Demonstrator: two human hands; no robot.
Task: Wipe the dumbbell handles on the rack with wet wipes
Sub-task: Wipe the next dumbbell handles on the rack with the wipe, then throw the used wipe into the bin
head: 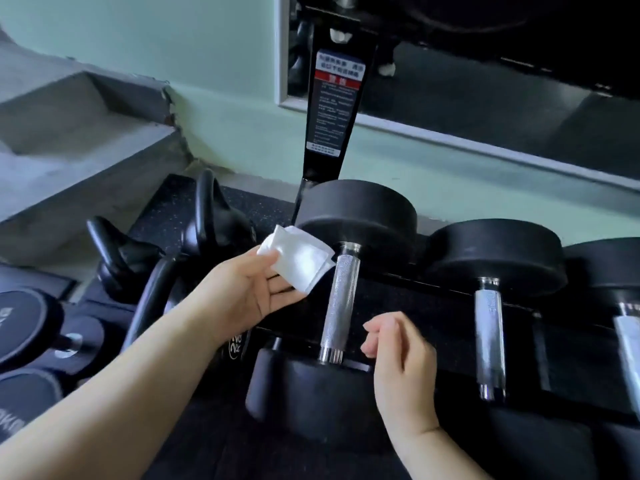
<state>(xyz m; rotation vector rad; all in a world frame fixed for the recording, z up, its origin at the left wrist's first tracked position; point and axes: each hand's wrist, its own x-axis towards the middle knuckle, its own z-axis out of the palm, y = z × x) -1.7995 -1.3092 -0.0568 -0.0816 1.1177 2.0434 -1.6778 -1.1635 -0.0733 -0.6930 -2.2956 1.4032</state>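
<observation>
Head view: the left hand (242, 289) pinches a folded wipe (299, 258) between thumb and fingers (282, 292). The handle (341, 299) lies on the rack (415, 306) just right of those fingers, its long axis running away from the person. The wipe's edge reaches its far end. The right hand (398, 355), loosely curled and empty, hangs beside the near end.

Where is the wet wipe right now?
In the head view, left of centre: the left hand holds the wet wipe just left of the far end of the nearest knurled dumbbell handle.
</observation>
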